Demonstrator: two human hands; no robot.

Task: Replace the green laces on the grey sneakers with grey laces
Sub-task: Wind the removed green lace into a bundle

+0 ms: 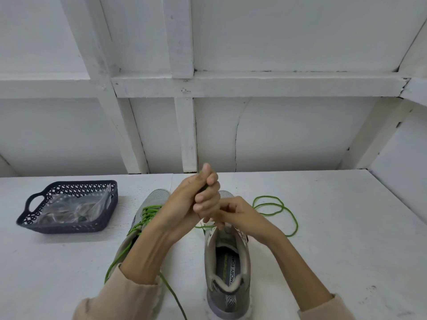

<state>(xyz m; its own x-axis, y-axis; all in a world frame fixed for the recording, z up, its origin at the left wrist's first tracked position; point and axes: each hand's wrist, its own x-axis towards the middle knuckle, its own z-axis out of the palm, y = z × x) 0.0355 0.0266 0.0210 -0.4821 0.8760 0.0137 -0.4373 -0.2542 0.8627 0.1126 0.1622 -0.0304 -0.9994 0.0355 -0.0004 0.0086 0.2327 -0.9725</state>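
Your L hand [198, 199] is up in a closed fist round the green lace [286, 211], thumb on top. Your R hand [238, 212] sits just below and beside it, fingers curled down, gripping the eyelet edge of the R sneaker [227, 262] right under it.

Tip: pin the shoe w/ the R hand and pull straight up w/ the L, one crossing at a time, so the lace doesn't snag. The freed lace loops on the table [323, 250] to the R of your R hand.

Under your L wrist is the L sneaker [157, 197], green lacing not yet out.

Well L of both hands is a dark basket [32, 202] w/ a clear plastic bag [69, 209]. Grey laces are prob. in it, can't tell. Beyond the hands, a white panelled wall [300, 135].
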